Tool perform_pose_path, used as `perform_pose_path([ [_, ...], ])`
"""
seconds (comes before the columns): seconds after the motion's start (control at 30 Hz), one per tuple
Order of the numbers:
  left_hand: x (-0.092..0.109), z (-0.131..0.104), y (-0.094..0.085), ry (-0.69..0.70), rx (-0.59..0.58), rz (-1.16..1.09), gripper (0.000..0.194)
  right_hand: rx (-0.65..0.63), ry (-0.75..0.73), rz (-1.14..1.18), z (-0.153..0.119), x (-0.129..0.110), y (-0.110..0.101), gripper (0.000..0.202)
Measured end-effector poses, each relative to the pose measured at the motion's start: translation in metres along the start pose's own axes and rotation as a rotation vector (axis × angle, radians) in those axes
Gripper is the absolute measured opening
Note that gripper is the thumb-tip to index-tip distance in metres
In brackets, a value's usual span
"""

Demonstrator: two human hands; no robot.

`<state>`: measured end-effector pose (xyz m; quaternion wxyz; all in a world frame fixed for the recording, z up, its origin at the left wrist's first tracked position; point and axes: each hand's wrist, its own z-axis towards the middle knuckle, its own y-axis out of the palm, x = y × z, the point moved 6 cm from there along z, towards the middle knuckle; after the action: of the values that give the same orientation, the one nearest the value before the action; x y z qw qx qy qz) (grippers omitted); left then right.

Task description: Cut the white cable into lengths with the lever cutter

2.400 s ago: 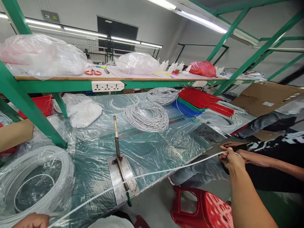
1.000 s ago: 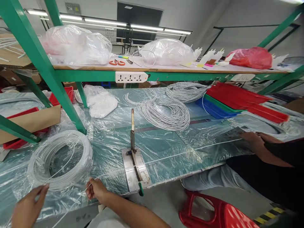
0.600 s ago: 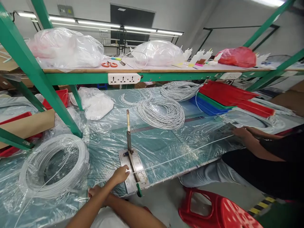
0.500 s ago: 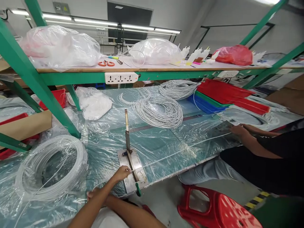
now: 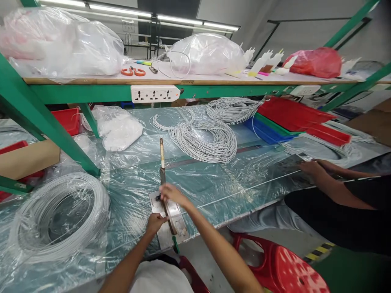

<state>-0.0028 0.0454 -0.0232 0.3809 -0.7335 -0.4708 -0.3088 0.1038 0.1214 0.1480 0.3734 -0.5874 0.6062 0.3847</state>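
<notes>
My left hand [image 5: 157,223] pinches the end of a long white cable [image 5: 220,199] beside the slot of a metal lever cutter [image 5: 179,221]. The cable runs right across the bench to a co-worker's hands. My right hand [image 5: 171,193] is at the base of the cutter's upright lever [image 5: 162,175], fingers curled round it. A large coil of white cable [image 5: 102,203] in clear plastic lies on the left. Behind the cutter sits a bundle of cut cables [image 5: 207,144].
Red, green and blue trays [image 5: 293,114] stand at the right back. A co-worker's hands [image 5: 314,167] are at the right. A green-framed shelf [image 5: 100,94] spans the back. A red stool [image 5: 284,260] stands below the bench's front edge.
My right hand has come up from near the bench's front edge to the cutter's lever. My left hand stays by the slot with the cable. The view has shifted slightly.
</notes>
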Motion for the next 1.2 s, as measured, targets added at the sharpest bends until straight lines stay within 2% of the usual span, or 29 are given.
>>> perform_pose_path([
  [0.1,0.000,0.000,0.000,0.006,0.024,0.041,0.046,0.039,-0.038,-0.014,0.064,-0.036,-0.012,0.025],
  [0.2,0.002,-0.001,-0.001,0.007,0.056,0.093,0.042,0.038,-0.014,-0.025,0.109,-0.057,-0.010,0.042],
  [0.27,0.004,-0.004,-0.001,0.003,0.074,0.126,0.039,-0.005,0.017,-0.035,0.123,-0.063,-0.005,0.054],
  [0.37,0.009,-0.009,-0.002,-0.007,0.104,0.176,0.035,-0.047,0.037,-0.044,0.122,-0.066,-0.004,0.062],
  [0.43,0.011,-0.012,-0.003,-0.020,0.125,0.207,0.035,-0.059,0.042,-0.047,0.107,-0.067,-0.009,0.064],
  [0.5,0.012,-0.013,-0.003,-0.038,0.143,0.235,0.035,-0.082,0.052,-0.038,0.079,-0.067,-0.019,0.066],
  [0.57,0.013,-0.014,-0.003,-0.050,0.157,0.257,0.034,-0.129,0.071,-0.032,0.041,-0.062,-0.032,0.064],
  [0.63,0.013,-0.014,-0.003,-0.050,0.162,0.268,0.033,-0.198,0.085,-0.042,-0.007,-0.051,-0.045,0.053],
  [0.73,0.014,-0.015,-0.003,-0.043,0.163,0.276,0.032,-0.249,0.199,-0.027,-0.078,-0.007,-0.060,0.035],
  [0.83,0.015,-0.015,-0.003,-0.047,0.167,0.283,0.033,-0.128,0.330,0.049,-0.129,0.062,-0.068,0.058],
  [0.9,0.014,-0.016,-0.003,-0.052,0.172,0.288,0.034,-0.010,0.343,0.032,-0.145,0.108,-0.071,0.072],
  [1.0,0.014,-0.016,-0.003,-0.042,0.178,0.294,0.034,0.149,0.229,-0.088,-0.150,0.153,-0.073,0.065],
  [1.1,0.014,-0.015,-0.002,-0.017,0.174,0.293,0.034,0.236,0.049,-0.206,-0.148,0.162,-0.074,0.054],
  [1.2,0.014,-0.015,-0.002,-0.008,0.168,0.289,0.033,0.227,0.028,-0.285,-0.149,0.161,-0.073,0.056],
])
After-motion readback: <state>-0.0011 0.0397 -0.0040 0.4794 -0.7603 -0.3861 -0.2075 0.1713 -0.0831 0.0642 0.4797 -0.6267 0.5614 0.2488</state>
